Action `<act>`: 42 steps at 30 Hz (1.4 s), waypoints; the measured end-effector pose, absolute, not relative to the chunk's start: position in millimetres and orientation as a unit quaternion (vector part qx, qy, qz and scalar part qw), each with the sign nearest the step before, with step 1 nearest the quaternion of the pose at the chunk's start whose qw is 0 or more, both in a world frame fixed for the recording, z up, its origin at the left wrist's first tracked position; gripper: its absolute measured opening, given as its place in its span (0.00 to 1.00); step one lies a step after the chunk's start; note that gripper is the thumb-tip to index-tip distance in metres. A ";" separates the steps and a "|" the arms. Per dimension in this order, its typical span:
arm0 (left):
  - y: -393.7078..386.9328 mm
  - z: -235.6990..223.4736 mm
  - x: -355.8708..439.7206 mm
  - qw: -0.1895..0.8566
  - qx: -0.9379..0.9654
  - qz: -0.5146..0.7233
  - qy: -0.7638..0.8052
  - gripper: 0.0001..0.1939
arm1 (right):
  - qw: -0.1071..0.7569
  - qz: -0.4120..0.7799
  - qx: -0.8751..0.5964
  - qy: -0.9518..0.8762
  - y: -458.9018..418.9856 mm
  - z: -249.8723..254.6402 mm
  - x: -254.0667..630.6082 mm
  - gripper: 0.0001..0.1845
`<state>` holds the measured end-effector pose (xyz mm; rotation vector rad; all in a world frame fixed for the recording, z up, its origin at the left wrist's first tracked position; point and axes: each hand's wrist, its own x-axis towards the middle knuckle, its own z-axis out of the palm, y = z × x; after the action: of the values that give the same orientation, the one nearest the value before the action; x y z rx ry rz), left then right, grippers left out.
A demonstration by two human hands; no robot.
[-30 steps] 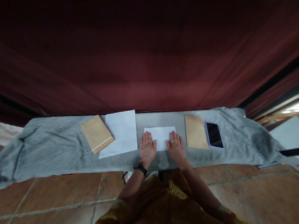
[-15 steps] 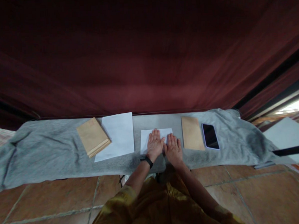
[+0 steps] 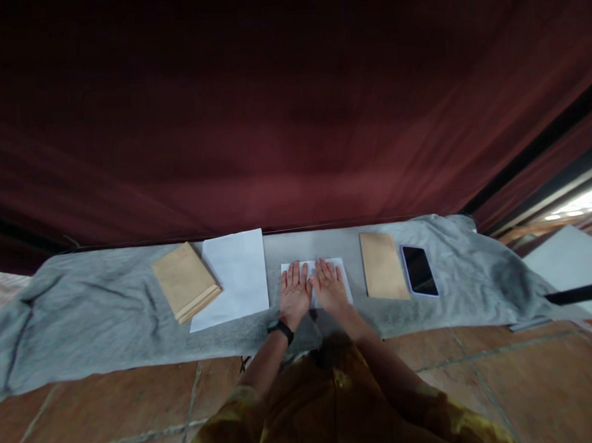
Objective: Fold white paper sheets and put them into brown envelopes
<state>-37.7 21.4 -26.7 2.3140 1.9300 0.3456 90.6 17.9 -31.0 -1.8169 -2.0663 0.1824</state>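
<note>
A small white sheet of paper (image 3: 348,286), apparently folded, lies on the grey cloth in front of me. My left hand (image 3: 295,297) rests flat on its left part, fingers stretched out. On the middle and right part my right hand (image 3: 331,290) lies flat as well, its thumb close beside the left hand. Much of the sheet is covered by both hands. To the right is a single brown envelope (image 3: 384,267). Larger white sheets (image 3: 239,271) lie to the left, partly under a stack of brown envelopes (image 3: 184,278).
A phone (image 3: 420,270) with a pale purple edge lies right of the single envelope. Grey cloth (image 3: 102,311) covers the narrow table. Dark red fabric (image 3: 292,142) hangs along the far edge. At the far right are a white panel (image 3: 570,260) and a black bar (image 3: 582,292).
My left hand slid right toward the right hand, then back to the left side of the sheet. The right hand has since moved left, toward the sheet's middle. The view shifted slightly.
</note>
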 end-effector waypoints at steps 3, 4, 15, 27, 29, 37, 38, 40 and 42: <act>20.5 -25.1 -39.0 0.050 0.765 0.103 0.633 0.29 | 0.185 0.075 -0.615 -0.763 25.4 -33.1 82.5 0.27; 20.1 -24.9 -39.3 0.048 0.766 0.100 0.633 0.29 | 0.188 0.069 -0.610 -0.766 25.5 -35.1 82.6 0.27; 20.9 -27.3 -37.8 0.014 0.762 0.087 0.642 0.28 | 0.188 -0.008 -0.650 -0.736 26.0 -46.2 108.9 0.29; 20.3 -40.2 -38.6 0.000 0.730 0.134 0.670 0.30 | 0.203 -0.048 -0.675 -0.708 21.3 -53.0 134.1 0.32; 17.6 -42.4 -40.8 -0.006 0.713 0.153 0.684 0.31 | 0.201 -0.047 -0.675 -0.708 21.2 -52.6 133.4 0.33; -1.3 -36.9 -31.8 -0.034 0.675 0.185 0.714 0.32 | 0.204 -0.042 -0.678 -0.705 19.7 -50.0 131.2 0.33; -2.9 -35.1 -26.6 -0.028 0.692 0.184 0.698 0.32 | 0.205 -0.042 -0.678 -0.705 19.6 -49.6 131.1 0.32; -4.6 -32.1 -15.3 -0.007 0.737 0.173 0.653 0.30 | 0.204 -0.040 -0.678 -0.705 19.5 -48.8 131.0 0.32; -4.7 -30.4 -6.1 0.015 0.768 0.156 0.621 0.29 | 0.196 -0.039 -0.678 -0.708 19.3 -48.1 131.0 0.32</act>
<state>-6.1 -4.7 -30.4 2.3894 1.9322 0.4861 131.0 19.3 -48.1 -1.8979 -1.9828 -0.1091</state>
